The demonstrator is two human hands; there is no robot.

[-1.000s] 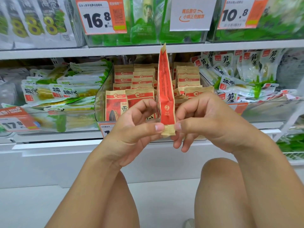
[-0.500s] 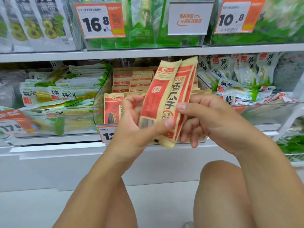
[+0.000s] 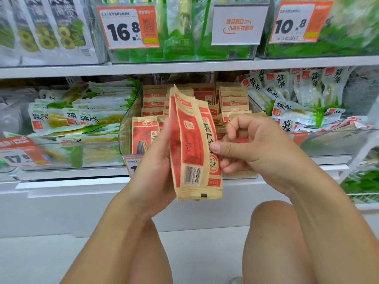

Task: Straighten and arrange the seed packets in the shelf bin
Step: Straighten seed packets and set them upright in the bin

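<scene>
Grip: our left hand (image 3: 155, 173) clasps upright seed packets (image 3: 191, 148); right hand (image 3: 252, 148) pinches their front edge.
Room: clear bin (image 3: 128, 128) behind (packets standing inside), apart.

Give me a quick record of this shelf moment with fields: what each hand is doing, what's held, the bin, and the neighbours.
left hand: grips seed packets from the left side
right hand: thumb pressed on the packets' front
held packets: at least two, upright, barcode side showing, in front of the bin
bin: clear, more seed packets standing in rows inside
neighbours: green-and-white snack packs on both sides
price tag above: reads 16.8
</scene>
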